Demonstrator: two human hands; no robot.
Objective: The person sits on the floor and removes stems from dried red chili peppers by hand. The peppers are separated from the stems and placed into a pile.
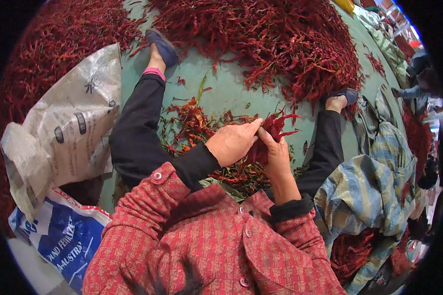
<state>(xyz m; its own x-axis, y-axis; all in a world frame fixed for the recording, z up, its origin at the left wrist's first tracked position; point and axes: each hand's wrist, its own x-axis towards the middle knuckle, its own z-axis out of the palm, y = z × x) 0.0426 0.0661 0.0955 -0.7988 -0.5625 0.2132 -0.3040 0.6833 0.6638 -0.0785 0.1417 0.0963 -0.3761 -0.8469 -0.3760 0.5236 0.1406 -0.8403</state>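
Observation:
My right hand (278,153) is closed around a small bunch of dried red chillies (275,124), their tips fanning out past the fingers. At the bunch's near left end, the fingertips of my left hand (230,143) pinch together against it; the exact bit between them is hidden. Under both hands, between my outstretched legs, lies a low heap of orange-red chillies (192,120) mixed with green stems. More chillies and stem scraps (247,177) lie close to my lap, partly covered by my forearms.
A large mound of dried red chillies (265,40) spreads beyond my feet, another (77,25) to the far left. A whitish woven sack (74,121) and a blue-and-white printed bag (66,236) stand left. A striped woven sheet (365,191) lies right, near more chillies (354,254).

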